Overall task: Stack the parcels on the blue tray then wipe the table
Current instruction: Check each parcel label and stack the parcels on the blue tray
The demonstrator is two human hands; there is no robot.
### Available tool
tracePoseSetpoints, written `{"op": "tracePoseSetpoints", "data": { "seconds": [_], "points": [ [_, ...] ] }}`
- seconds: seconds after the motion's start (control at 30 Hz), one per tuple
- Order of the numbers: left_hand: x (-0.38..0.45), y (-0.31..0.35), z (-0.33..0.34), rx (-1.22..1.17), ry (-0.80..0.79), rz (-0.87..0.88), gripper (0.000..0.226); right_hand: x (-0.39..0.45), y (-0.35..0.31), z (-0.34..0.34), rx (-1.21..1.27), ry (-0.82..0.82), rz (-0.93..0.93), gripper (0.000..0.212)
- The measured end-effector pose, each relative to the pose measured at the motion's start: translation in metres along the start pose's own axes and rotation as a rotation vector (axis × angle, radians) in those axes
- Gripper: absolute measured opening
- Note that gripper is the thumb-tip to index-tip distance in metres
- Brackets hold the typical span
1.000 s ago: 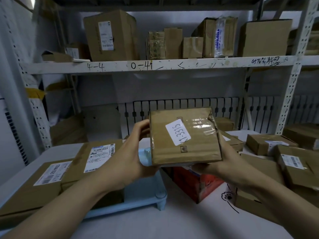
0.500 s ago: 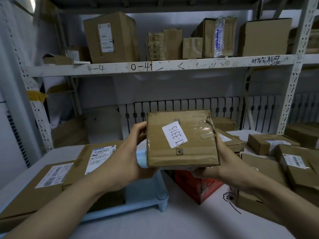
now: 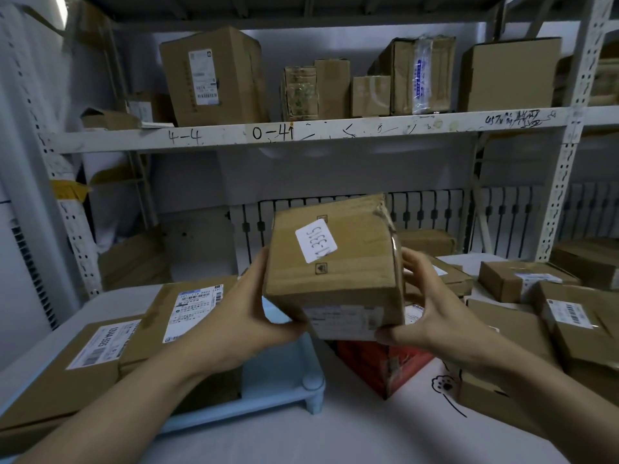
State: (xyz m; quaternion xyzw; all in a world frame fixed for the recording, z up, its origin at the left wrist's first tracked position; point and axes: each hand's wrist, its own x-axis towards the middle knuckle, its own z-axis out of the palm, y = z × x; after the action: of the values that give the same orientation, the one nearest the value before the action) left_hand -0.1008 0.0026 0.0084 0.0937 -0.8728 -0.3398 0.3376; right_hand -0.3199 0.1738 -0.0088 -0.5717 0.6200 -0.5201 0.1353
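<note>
Brown cardboard parcel at frame centre, held above the blue tray by left hand and right hand, fingers clamped on its sides. Fingertips behind it are hidden; its lower label is unreadable.

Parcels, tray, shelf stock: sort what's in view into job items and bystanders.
Job:
held parcel, gripped by left hand and right hand
blue tray
flat parcels on tray
loose parcels
red box
table

Bystanders:
shelf boxes
</note>
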Motion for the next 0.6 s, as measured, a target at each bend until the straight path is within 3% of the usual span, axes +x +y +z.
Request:
{"op": "tracePoseSetpoints", "data": {
  "seconds": [0.27,0.43,0.6],
  "points": [
    [0.005,0.015,-0.002,0.038,0.23,-0.099,0.128,0.002,0.0,0.003,-0.137,0.195,-0.054,0.096],
    [0.004,0.019,-0.003,0.317,0.3,0.053,0.123,0.003,-0.002,0.005,-0.319,0.335,-0.088,0.103],
    [0.009,0.03,0.0,0.638,0.297,0.232,0.12,0.003,-0.006,0.008,-0.459,0.366,-0.117,0.109]
  ]
}}
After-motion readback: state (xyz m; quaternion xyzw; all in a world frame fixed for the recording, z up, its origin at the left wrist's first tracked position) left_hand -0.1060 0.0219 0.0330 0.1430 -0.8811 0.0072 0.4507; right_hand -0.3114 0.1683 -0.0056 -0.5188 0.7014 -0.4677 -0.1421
